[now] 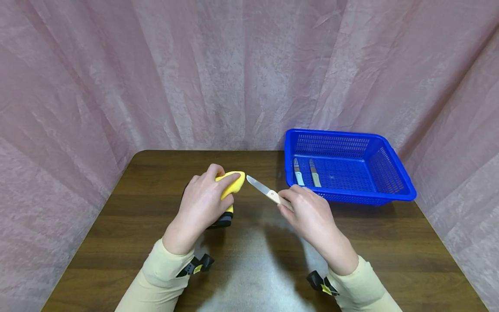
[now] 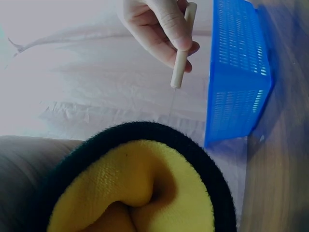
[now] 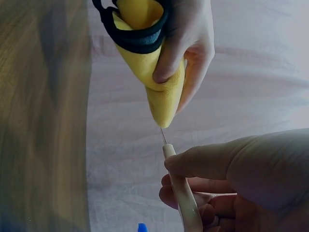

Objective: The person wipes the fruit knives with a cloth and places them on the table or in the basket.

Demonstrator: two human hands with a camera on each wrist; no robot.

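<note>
My left hand (image 1: 205,196) grips a folded yellow cloth (image 1: 235,185) with a dark edging, thumb and fingers wrapped about it. In the left wrist view the cloth (image 2: 130,169) bulges toward the camera and hides the fingers. A small knife (image 1: 260,186) with a cream handle is in my right hand (image 1: 312,212), pinched by the handle between thumb and fingers. Its blade points left, the tip close by the cloth's end. Seen from the right wrist, the blade is edge-on between handle (image 3: 182,193) and cloth (image 3: 166,99); whether they touch I cannot tell.
At the right back of the wooden table (image 1: 156,242) stands a blue plastic basket (image 1: 405,186). Inside lie two more small knives, one with a pale blue handle (image 1: 299,177) and one with a beige handle (image 1: 316,178). Pink curtains (image 1: 218,78) hang behind the table and at its sides.
</note>
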